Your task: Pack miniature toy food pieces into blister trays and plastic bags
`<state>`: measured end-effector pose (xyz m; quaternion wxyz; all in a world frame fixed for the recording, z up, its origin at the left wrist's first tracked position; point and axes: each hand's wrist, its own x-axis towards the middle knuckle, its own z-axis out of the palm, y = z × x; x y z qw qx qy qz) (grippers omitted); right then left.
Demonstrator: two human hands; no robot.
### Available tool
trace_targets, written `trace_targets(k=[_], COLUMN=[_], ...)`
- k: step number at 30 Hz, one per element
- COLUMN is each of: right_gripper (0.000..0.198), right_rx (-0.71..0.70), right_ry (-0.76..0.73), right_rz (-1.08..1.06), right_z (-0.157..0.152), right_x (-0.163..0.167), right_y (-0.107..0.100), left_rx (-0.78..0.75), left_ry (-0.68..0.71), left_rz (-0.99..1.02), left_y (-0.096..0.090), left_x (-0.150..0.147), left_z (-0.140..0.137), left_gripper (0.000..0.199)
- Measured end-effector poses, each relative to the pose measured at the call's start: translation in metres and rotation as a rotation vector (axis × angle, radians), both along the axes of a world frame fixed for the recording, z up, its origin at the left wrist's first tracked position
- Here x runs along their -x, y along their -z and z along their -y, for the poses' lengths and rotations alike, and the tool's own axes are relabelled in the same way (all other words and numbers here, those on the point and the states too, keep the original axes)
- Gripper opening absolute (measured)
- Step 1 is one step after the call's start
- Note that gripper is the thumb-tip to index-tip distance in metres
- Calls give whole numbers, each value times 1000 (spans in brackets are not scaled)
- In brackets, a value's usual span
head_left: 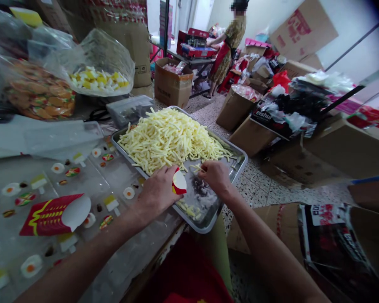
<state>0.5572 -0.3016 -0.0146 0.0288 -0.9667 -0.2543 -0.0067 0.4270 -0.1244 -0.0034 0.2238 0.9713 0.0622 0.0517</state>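
My left hand (156, 189) is wrapped round a small red French fry carton (179, 182), its white inside facing right. Across from it, my right hand (215, 177) pinches one or more pale yellow fry-shaped sticks over the metal tray (242, 162). A large heap of the same fry sticks (173, 136) fills the far part of the tray; a few short pieces lie near its front edge. On the table to the left rests a larger red fry carton (55, 214) with a white opening, lying on its side.
Clear plastic packs with miniature egg pieces (31, 265) and burgers cover the table at left. Behind stand a bag of burger-like pieces (41, 90) and a bag of yellow-and-white pieces (97, 80). Cardboard boxes (173, 86) crowd the floor. A person (232, 42) stands at a red machine.
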Motion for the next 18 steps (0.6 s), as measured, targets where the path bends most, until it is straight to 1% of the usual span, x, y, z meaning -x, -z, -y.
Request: trace_targets(k=[2, 4, 6, 8, 10, 12, 14, 15, 18], right_gripper=[13, 12, 13, 15, 17, 16, 14, 15, 17], right_rx=[-23, 3, 69, 122, 111, 35, -84, -161, -403], right_ry=[-136, -288, -419, -515, -587, -648, -680, -660, -498], right_rz=[33, 35, 25, 6, -47, -138, -222, -260, -347], right_z=[6, 5, -1, -8, -12, -11, -9, -10, -26], right_x=[11, 22, 30, 36, 40, 44, 48, 49, 55], right_y=[-15, -29, -39, -43, -44, -42, -39, -36, -29], left_rx=[-43, -44, 15, 108, 185, 233, 245, 243, 216], left_ry=[-4, 13, 42, 46, 16, -8, -57, -93, -215], left_rz=[4, 5, 40, 111, 190, 252, 297, 311, 340], left_y=[4, 11, 19, 26, 31, 33, 32, 32, 30], left_x=[-4, -11, -19, -23, -20, -10, 3, 9, 24], left_z=[7, 16, 23, 29, 32, 34, 35, 34, 29], left_gripper=[73, 75, 70, 60, 54, 56, 63, 66, 72])
